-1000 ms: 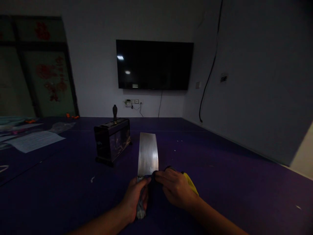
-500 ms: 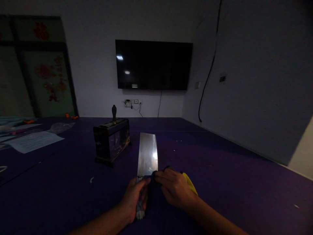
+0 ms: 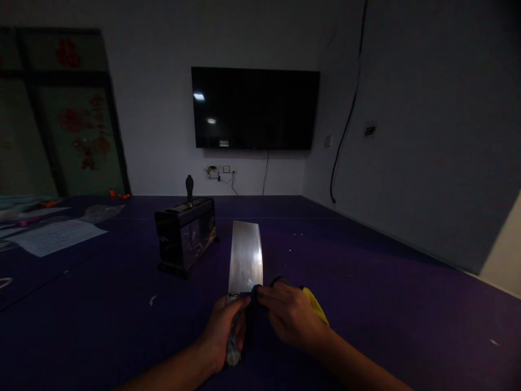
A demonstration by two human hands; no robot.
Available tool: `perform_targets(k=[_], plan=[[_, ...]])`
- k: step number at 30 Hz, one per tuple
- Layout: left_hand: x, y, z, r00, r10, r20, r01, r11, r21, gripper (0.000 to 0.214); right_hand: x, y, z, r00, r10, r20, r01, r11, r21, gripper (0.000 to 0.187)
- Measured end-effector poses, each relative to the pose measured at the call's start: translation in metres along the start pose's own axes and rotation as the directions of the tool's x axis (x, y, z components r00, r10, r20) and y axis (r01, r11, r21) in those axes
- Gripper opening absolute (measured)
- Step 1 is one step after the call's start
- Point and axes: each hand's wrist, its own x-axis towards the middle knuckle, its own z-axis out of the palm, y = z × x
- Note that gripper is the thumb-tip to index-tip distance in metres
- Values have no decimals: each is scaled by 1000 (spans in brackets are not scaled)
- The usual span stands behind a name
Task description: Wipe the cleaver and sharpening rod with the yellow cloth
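A kitchen cleaver (image 3: 246, 258) points away from me, its broad steel blade catching the light. My left hand (image 3: 226, 328) is wrapped round the cleaver's pale grey handle, with the thumb stretched along the base of the blade. Close beside it, my right hand (image 3: 291, 312) is closed on a dark object with a yellow part (image 3: 316, 306) that shows past the far side of the hand. The fingertips of that hand meet the blade's lower right edge. My fingers cover most of the dark object, so its kind cannot be made out.
A black knife block (image 3: 185, 233) with clear sides stands left of the blade, one black handle (image 3: 189, 187) rising from its top. Papers (image 3: 57, 237) and a plastic bag (image 3: 101, 213) lie on the purple tabletop (image 3: 366, 315) at left. A television (image 3: 255, 108) hangs on the wall.
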Motion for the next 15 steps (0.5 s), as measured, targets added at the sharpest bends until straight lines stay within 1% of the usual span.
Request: perform_targets(k=[4, 8, 10, 15], plan=[[1, -2, 0, 1000, 6, -27, -7, 1000, -14, 38, -3, 1, 1, 998, -61, -28, 61, 998, 8, 26], [2, -2, -1, 1000, 1, -11, -1, 1000, -3, 39, -5, 3, 2, 994, -92, -51, 92, 996, 5, 27], [2, -1, -1, 1000, -7, 9, 7, 1000, 6, 40, -4, 3, 2, 996, -76, -48, 77, 997, 15, 28], [2, -1, -2, 999, -23, 34, 22, 999, 23, 38, 0, 1, 0, 1000, 29, -11, -30, 1000, -10, 30]])
